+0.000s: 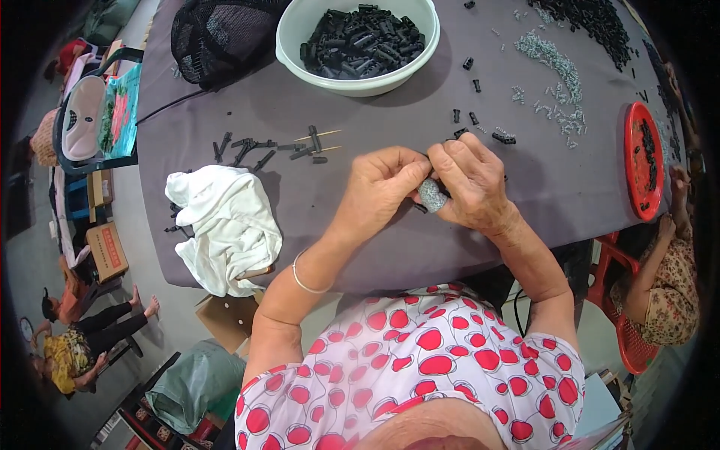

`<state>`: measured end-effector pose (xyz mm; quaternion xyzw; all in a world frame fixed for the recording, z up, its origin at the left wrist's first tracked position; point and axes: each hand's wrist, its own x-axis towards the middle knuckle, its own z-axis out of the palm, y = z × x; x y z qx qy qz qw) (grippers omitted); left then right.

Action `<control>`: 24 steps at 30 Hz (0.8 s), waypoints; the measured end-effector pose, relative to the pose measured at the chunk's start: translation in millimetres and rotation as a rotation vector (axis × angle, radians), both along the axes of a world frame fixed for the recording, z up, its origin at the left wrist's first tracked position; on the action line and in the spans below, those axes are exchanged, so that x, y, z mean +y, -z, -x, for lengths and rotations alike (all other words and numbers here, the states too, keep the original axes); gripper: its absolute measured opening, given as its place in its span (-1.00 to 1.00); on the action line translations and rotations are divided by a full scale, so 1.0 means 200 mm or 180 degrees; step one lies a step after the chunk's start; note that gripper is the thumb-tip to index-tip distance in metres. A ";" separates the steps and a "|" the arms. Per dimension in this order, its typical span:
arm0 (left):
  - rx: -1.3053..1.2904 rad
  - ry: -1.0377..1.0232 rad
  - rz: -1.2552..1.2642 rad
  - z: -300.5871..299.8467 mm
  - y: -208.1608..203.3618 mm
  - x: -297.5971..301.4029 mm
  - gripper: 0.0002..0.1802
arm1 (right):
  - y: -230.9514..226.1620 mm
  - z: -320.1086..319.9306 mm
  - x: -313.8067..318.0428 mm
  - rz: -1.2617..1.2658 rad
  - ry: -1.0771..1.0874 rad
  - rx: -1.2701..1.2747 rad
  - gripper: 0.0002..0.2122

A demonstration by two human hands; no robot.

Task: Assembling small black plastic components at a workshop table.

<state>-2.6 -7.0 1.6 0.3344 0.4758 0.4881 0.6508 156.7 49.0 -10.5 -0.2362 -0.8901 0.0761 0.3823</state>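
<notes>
My left hand [384, 186] and my right hand [472, 178] meet over the near middle of the table, fingers pinched together. What they hold is mostly hidden; a dark bit shows between the fingertips. A grey speckled wrap [431, 195], perhaps round a finger, sits between the hands, with a black piece [420, 208] just below it. Beyond my right hand lie several small black plastic parts [504, 139] and loose metal springs [480, 129]. Left of my left hand, black parts [255, 144] are scattered next to thin wooden sticks [330, 133].
A pale bowl [283, 56] of black parts stands at the far middle, beside a black mesh item [217, 41]. A spring pile [555, 67] and black-part heap [592, 26] lie far right, near a red tray [631, 161]. White cloth [225, 225] lies left. Other people sit on both sides.
</notes>
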 end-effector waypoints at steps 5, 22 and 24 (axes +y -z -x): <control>0.0177 0.0026 -0.0015 0.00 -0.01 0.01 -0.80 | 0.00 0.00 -0.01 0.0138 0.0098 -0.0153 -0.64; -0.0464 0.0068 0.0336 0.01 0.00 0.02 -0.76 | -0.02 -0.01 -0.01 0.0244 -0.0118 0.0134 -0.69; -0.0159 0.0222 0.0321 0.03 0.00 0.02 -0.69 | -0.02 -0.01 -0.01 0.0199 -0.0124 0.0197 -0.69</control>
